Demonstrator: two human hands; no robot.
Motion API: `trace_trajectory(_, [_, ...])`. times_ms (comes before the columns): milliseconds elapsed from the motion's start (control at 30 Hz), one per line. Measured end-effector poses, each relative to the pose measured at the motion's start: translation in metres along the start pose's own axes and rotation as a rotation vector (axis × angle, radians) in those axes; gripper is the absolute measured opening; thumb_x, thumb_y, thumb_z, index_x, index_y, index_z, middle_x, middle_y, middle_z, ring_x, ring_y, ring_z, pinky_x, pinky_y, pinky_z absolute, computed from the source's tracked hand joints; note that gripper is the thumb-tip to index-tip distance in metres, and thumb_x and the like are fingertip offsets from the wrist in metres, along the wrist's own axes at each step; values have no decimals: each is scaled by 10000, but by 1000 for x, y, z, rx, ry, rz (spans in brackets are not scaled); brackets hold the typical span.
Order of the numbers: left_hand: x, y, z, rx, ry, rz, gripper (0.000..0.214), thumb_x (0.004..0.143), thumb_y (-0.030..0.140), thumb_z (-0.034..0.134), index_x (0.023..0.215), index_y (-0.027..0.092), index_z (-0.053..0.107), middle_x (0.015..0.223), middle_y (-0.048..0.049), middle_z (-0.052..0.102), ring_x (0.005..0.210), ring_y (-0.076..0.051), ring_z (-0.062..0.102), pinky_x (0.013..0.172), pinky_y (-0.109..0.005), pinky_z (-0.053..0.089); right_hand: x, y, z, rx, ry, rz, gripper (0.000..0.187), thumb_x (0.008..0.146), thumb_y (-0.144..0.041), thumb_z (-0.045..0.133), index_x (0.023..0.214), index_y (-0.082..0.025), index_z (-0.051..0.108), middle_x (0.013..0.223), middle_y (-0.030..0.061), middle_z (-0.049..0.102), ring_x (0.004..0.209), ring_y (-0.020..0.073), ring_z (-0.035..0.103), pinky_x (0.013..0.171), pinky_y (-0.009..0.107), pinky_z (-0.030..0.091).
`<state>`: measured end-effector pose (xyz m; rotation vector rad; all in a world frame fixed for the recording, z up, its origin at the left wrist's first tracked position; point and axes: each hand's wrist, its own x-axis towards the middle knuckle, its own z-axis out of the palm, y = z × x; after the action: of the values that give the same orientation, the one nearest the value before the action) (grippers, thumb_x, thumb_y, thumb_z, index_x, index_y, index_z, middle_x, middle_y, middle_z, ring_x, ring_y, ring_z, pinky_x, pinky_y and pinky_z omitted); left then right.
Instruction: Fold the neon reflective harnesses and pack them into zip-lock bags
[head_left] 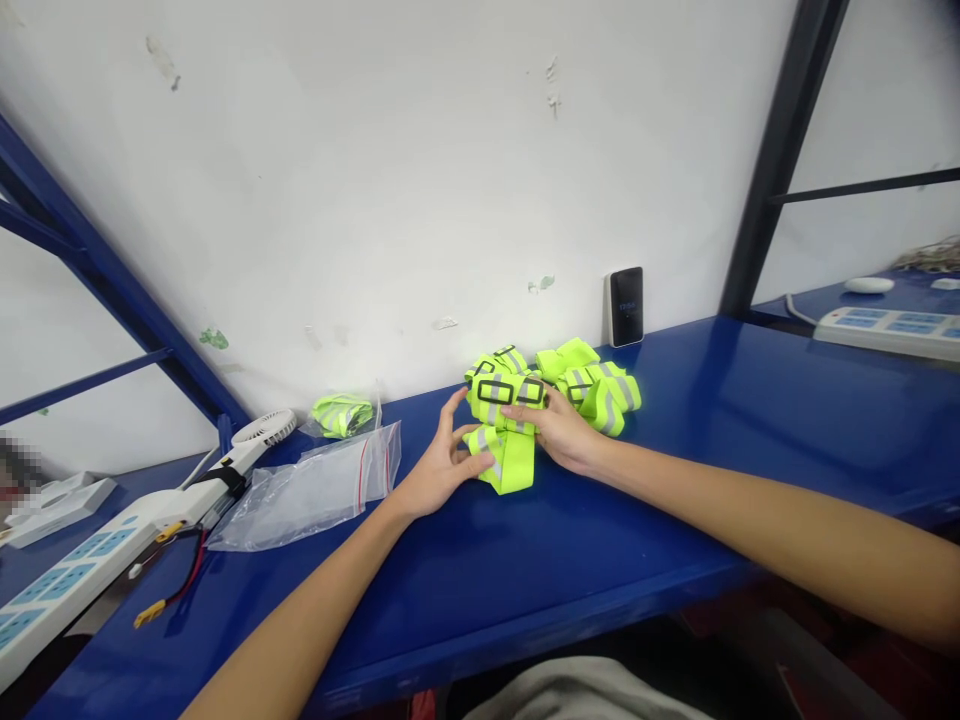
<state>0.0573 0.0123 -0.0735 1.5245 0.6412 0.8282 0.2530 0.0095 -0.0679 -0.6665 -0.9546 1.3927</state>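
Note:
A neon yellow reflective strap (504, 402) with black rectangular buckles lies bunched on the blue bench top (600, 530). My left hand (441, 465) grips its lower band between thumb and fingers. My right hand (559, 430) pinches the strap beside a buckle. Just right of my right hand sits a second bunched reflective strap (604, 390). To the left, a folded yellow strap (342, 415) lies at the wall, next to a clear plastic bag (307, 490) with a red seal line.
A black-faced device (625, 306) leans on the white wall. Power strips stand at the right (889, 332) and lower left (67, 570). A white handheld fan (259, 432) and a cable with yellow connectors (169, 585) lie left. Dark metal uprights frame the bench.

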Motion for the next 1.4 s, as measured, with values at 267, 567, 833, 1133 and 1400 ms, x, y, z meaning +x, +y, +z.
trace_trajectory(267, [8, -11, -2, 117, 128, 60, 272, 810, 394, 706, 851, 146, 602, 815, 0, 648, 715, -120, 607, 682, -225, 472, 0, -1, 1, 15, -3, 26, 429, 597, -183, 854, 970, -220, 646, 994, 46, 747, 949, 260, 703, 867, 434, 553])
trace_trajectory(567, [13, -11, -9, 103, 117, -122, 325, 724, 420, 774, 811, 111, 723, 755, -42, 715, 653, -154, 621, 662, -264, 453, -4, 17, 1, -192, -88, -180, 519, 658, -207, 791, 1143, -250, 610, 1019, 10, 718, 973, 217, 673, 887, 368, 527])
trace_trajectory(833, [9, -5, -11, -40, 36, -194, 337, 737, 390, 783, 914, 103, 767, 879, -104, 753, 813, -205, 687, 867, -339, 484, -10, 6, 4, -449, -149, -361, 439, 738, -273, 746, 1158, -234, 624, 1192, 50, 656, 1116, 243, 610, 967, 380, 477])
trace_trajectory(1133, [8, 0, -4, -214, 56, -125, 322, 777, 350, 754, 1015, 133, 729, 983, -108, 734, 858, -198, 684, 829, -316, 493, -17, 1, 11, -445, -102, -463, 429, 764, -351, 750, 1167, -274, 625, 1232, 45, 636, 1165, 252, 580, 1006, 377, 442])
trace_trajectory(1400, [12, -7, 2, -87, 137, -141, 316, 678, 214, 773, 974, 115, 729, 883, -88, 738, 792, -225, 682, 714, -306, 490, -30, 9, 12, -561, -245, -554, 381, 835, -289, 690, 1207, -266, 610, 1197, 58, 639, 1134, 255, 588, 986, 381, 453])
